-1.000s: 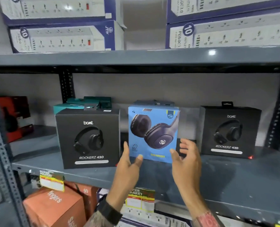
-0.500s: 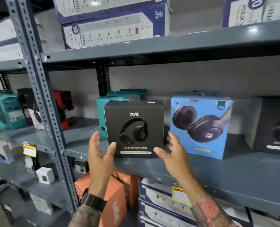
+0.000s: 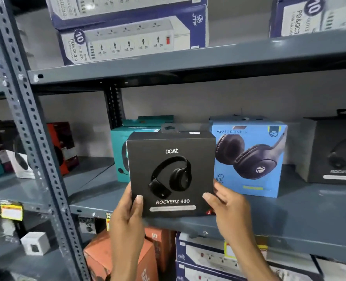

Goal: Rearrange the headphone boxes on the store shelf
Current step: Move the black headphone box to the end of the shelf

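We hold the black box point(image 3: 171, 175) at the shelf's point(image 3: 301, 218) front edge, left hand point(image 3: 127, 211) and right hand point(image 3: 225, 205) now clamped on its lower sides; half a second ago both were open, only reaching. Blue box point(image 3: 249, 159) just right, teal box point(image 3: 118, 153) behind.

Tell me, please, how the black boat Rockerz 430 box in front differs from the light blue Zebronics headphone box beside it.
The black cardboard Rockerz 430 box is held in the grip of the left hand and right hand; the light blue Zebronics box stands untouched on the grey metal shelf. The black one sits nearer the camera. Both face forward, picturing over-ear headphones.
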The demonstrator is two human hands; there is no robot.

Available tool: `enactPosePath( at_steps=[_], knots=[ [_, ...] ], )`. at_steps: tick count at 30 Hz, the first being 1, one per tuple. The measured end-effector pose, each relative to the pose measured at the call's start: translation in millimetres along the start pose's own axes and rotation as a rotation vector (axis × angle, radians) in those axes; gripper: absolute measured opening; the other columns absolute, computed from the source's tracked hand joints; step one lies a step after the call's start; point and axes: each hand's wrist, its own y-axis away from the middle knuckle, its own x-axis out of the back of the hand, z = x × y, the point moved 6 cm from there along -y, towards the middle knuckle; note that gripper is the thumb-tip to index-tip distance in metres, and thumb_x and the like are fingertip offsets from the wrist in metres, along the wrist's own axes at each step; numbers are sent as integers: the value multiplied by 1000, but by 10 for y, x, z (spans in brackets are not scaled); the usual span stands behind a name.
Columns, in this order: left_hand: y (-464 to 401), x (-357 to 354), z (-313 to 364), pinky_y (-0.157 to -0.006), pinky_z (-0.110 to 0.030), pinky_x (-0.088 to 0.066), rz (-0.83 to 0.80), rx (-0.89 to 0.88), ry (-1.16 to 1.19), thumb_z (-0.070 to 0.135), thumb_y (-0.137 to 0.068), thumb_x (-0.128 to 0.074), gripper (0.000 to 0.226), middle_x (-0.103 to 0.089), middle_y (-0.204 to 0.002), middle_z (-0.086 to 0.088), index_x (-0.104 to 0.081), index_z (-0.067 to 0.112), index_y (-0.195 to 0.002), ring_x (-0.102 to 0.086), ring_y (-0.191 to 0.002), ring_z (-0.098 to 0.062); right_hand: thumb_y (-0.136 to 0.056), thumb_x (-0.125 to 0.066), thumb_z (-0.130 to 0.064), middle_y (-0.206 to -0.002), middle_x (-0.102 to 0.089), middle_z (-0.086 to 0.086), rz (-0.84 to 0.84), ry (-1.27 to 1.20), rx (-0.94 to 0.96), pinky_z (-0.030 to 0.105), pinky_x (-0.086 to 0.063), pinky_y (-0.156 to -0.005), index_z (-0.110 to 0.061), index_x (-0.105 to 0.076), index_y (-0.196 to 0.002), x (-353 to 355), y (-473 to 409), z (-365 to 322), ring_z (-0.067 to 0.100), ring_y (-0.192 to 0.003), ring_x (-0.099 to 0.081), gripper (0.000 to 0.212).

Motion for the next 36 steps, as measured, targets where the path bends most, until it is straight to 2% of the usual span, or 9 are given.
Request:
enactPosePath(
  at_steps=[5, 9, 14, 20, 23, 25, 28, 32, 36],
  knots=[
    [430, -201, 555, -97, -7, -55, -24, -71, 76, -2, -102, -62, 50, -81, -118, 31, -71, 38, -131, -73, -117, 11, -84, -82, -28, -95, -71, -46, 133, -87, -19, 15, -51, -89, -46, -74, -112, 692, 350, -131, -22, -100, -67, 35],
    [675, -593, 703, -99, -6, -53, -97, -63, 38, 6, -99, -71, 45, -83, -111, 31, -76, 39, -130, -72, -112, 16, -85, -81, -19, -83, -74, -42, 231, -94, 11, -4, -45, -70, -50, -73, -111, 1357, 505, -268, -23, -77, -66, 42],
    [1045, -1328, 698, -102, -11, -54, -239, -49, 4, 15, -97, -75, 47, -82, -110, 33, -73, 56, -120, -68, -113, 21, -86, -81, -17, -78, -75, -37, 338, 15, -13, -4, -44, -63, -78, -66, -89, 2228, 597, -325, -21, -62, -63, 62],
    [1494, -2600, 545, -98, -6, -50, -432, -70, -53, 16, -95, -79, 65, -77, -98, 46, -67, 78, -109, -67, -107, 28, -89, -78, -3, -89, -72, -46, 471, 111, -2, -4, -47, -67, -46, -76, -114, 3490, 532, 7, -25, -78, -66, 50],
    [1625, -3301, 449, -110, -24, -53, -549, -125, -83, 9, -97, -78, 81, -77, -107, 45, -59, 86, -113, -71, -115, 16, -88, -78, 0, -92, -80, -32, 481, 128, -45, 28, -61, -85, -62, -76, -94, 4000, 316, 286, -6, -96, -75, 63],
    [1628, -3657, 400, -101, -23, -56, -595, -193, -163, 8, -98, -76, 89, -71, -99, 55, -51, 92, -116, -70, -107, 23, -87, -77, 4, -81, -78, -32, 479, 145, -88, 39, -60, -80, -65, -73, -87, 4236, 90, 493, -8, -86, -75, 70],
    [1543, -4025, 298, -103, -26, -59, -597, -253, -252, 12, -97, -78, 72, -70, -103, 54, -58, 69, -135, -66, -119, 17, -87, -77, 5, -80, -81, -17, 436, 214, -89, 50, -63, -77, -41, -73, -85, 4440, -259, 740, 2, -74, -75, 47],
    [1356, -4272, 152, -100, -27, -62, -544, -246, -357, 14, -93, -81, 52, -74, -102, 48, -73, 41, -138, -70, -117, 11, -87, -80, -2, -98, -78, 2, 386, 297, -130, 27, -59, -63, -31, -65, -86, 4501, -626, 1009, 15, -71, -69, 32],
    [1339, -4364, 30, -88, -6, -54, -542, -199, -360, 11, -92, -82, 49, -69, -88, 54, -77, 37, -133, -63, -106, 27, -91, -79, -12, -106, -67, -7, 352, 449, -128, 8, -43, -59, -15, -71, -115, 4503, -756, 1080, -8, -71, -58, 25]
  ],
)
